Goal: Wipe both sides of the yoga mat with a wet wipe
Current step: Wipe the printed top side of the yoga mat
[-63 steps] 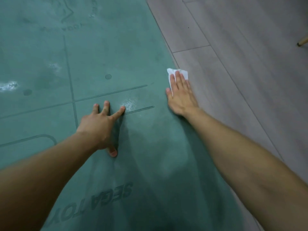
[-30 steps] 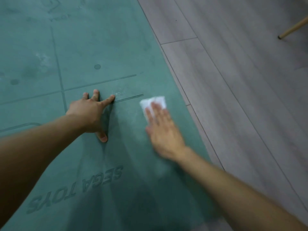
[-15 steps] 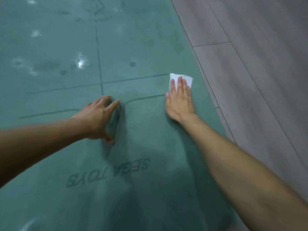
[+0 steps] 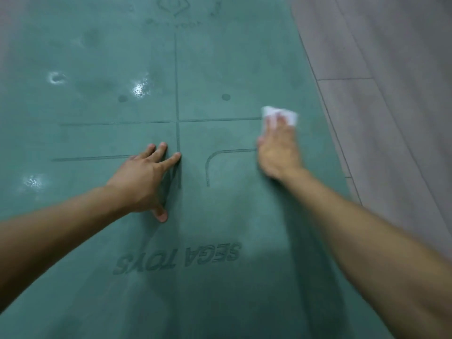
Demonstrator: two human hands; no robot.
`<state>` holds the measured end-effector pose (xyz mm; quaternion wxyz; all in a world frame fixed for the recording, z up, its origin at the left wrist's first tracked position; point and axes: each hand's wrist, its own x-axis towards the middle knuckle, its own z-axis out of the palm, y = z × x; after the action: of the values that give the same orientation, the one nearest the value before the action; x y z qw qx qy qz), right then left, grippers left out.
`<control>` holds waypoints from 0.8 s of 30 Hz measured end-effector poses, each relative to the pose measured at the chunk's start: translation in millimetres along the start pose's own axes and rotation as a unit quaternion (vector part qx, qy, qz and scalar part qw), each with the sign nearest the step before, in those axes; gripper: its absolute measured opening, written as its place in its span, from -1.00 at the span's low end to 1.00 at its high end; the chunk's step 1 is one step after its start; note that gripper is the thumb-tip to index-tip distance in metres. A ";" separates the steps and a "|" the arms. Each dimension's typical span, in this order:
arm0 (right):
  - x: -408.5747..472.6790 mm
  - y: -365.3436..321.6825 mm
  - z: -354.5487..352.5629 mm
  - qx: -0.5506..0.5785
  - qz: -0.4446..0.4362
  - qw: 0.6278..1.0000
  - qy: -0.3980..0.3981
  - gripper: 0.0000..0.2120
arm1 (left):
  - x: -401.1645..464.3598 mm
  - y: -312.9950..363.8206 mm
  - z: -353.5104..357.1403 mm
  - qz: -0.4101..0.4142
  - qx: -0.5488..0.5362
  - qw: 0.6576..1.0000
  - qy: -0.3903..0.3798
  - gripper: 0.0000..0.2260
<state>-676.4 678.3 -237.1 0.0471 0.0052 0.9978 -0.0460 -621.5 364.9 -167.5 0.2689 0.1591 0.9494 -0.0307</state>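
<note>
Your mat [image 4: 122,59] is a flat teal sheet with a matte, slightly rubbery look, and it lies on the floor [image 4: 391,94], which is made of grey planks with a wood grain. Thin dark lines are pressed into the mat: one long line runs away from you, two lines cross it, and one line bends in a rounded corner. The words "SEGA TOYS" stand upside down close to you. Some small shiny wet spots [image 4: 139,88] show on the left half, and there are round dark dots also.

Your left hand [image 4: 144,177] lies flat on the mat, near the long line. Its fingers are straight and a little spread, the thumb points back toward you, and it holds nothing.

Your right hand [image 4: 277,152] is blurred. It lies palm down near the right edge of the mat, with fingers straight and close together, and it presses the wipe [image 4: 289,115] on the mat. The wipe is white, thin and crumpled, and it shows beyond your fingertips.
</note>
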 end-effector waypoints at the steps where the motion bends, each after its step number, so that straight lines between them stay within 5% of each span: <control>1: -16.3 -37.6 6.7 -0.005 -0.092 0.996 0.001 -0.34 | 0.4 -0.9 0.4 0.000 -0.001 1.000 0.002 0.53; 3: -56.7 -97.3 16.3 -0.003 -0.276 0.960 -0.051 -0.37 | 0.3 -2.3 0.9 0.002 -0.003 1.000 0.006 0.52; 5: -66.0 -105.0 11.2 -0.009 -0.365 0.929 -0.065 -0.38 | -3.1 -2.2 -0.1 0.002 -0.010 1.000 0.011 0.51; 7: -38.7 -69.7 7.7 -0.029 -0.321 0.945 -0.049 -0.39 | -8.1 0.3 -2.3 -0.003 -0.018 1.000 0.020 0.49; 10: 12.7 -15.0 -3.9 -0.027 -0.110 0.993 -0.042 -0.36 | -22.3 -3.6 1.0 -0.055 -0.034 0.996 0.057 0.45; 13: 20.9 -35.5 -1.0 -0.010 -0.031 0.999 -0.040 -0.32 | -29.7 -11.0 12.5 -0.097 -0.074 0.990 0.067 0.46; 15: -7.6 -85.1 9.1 -0.019 -0.170 0.985 -0.032 -0.33 | -31.6 -17.5 18.3 -0.096 -0.091 0.989 0.063 0.48; 17: -42.6 -119.9 13.7 -0.039 -0.391 0.917 -0.069 -0.38 | -30.3 -22.2 22.2 -0.088 -0.095 0.989 0.068 0.48; 19: -34.4 -121.2 5.6 -0.058 -0.484 0.869 -0.085 -0.40 | -29.0 -24.2 23.6 -0.082 -0.097 0.989 0.077 0.48; 24: 64.1 -80.6 -13.8 -0.032 -0.155 0.984 -0.076 -0.36 | -28.6 -24.8 25.4 -0.083 -0.105 0.988 0.076 0.48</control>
<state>-742.7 599.6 -222.1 0.1156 -0.1547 0.9810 -0.0206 -593.6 329.6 -175.0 0.2082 0.0529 0.9748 0.0593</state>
